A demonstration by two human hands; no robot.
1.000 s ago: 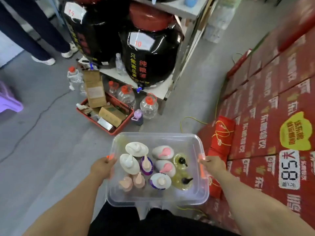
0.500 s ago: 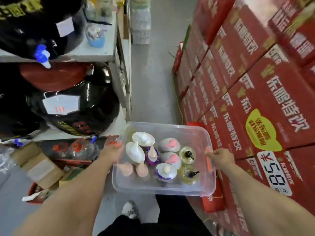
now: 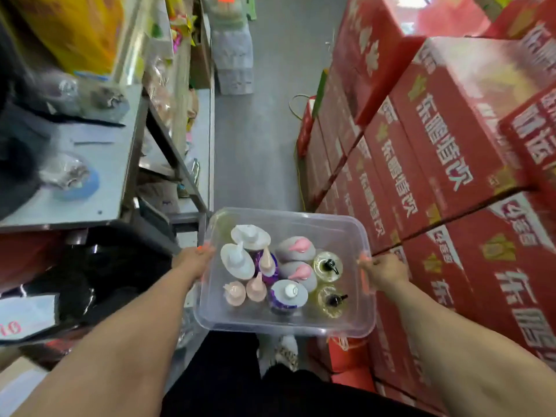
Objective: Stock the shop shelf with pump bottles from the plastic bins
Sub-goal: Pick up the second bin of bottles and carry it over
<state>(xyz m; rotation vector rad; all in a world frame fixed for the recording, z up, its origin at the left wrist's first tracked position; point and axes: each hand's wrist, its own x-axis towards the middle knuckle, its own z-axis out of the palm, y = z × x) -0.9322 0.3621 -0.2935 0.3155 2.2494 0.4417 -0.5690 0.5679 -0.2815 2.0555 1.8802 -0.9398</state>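
Note:
I carry a clear plastic bin (image 3: 346,323) in front of my waist. My left hand (image 3: 192,260) grips its left rim and my right hand (image 3: 382,270) grips its right rim. Inside stand several pump bottles: white-capped ones (image 3: 237,260) at the left, grey ones with pink pumps (image 3: 296,248) in the middle, two yellow ones with black pumps (image 3: 328,263) at the right, and small peach ones (image 3: 255,287) at the front. A grey metal shop shelf (image 3: 99,182) runs along my left.
Stacked red drink cartons (image 3: 436,164) wall the right side of a narrow grey-floored aisle (image 3: 255,130). A yellow cord (image 3: 299,182) runs along their base. Black jars (image 3: 99,275) sit low at left. Wrapped goods (image 3: 231,55) stand far down the aisle.
I have turned from the black jars to face down the aisle, still carrying the bin in both hands. The shelf now lies on my left, the red cartons on my right.

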